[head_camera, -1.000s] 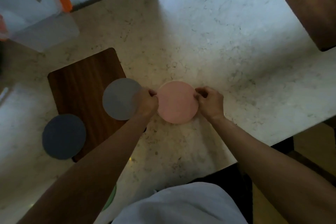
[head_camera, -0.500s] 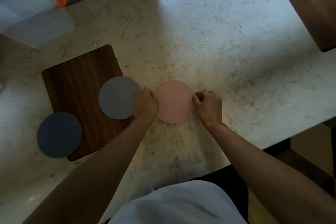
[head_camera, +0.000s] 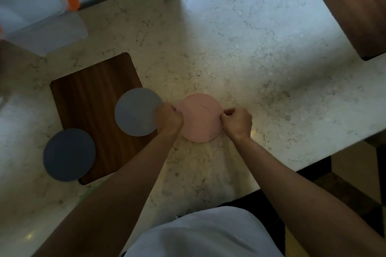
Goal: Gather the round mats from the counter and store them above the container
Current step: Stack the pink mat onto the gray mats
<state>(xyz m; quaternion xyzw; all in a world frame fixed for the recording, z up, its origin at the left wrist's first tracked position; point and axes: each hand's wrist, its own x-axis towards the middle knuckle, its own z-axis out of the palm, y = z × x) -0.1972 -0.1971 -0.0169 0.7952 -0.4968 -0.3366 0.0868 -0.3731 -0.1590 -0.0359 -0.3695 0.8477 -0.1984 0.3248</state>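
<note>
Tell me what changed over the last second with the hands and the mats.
Little changed. Both hands, left and right, kept pinching opposite edges of the pink mat, which stayed on the counter. The light grey mat and dark grey mat did not move.

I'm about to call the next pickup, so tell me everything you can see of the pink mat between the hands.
The pink mat is a round, thin, matte disc, seemingly soft silicone, with faint concentric ridges. It sits on the marble counter, just right of the wooden board. The left hand pinches its left edge and the right hand its right edge. Whether it lies flat or is slightly lifted is unclear.
</note>
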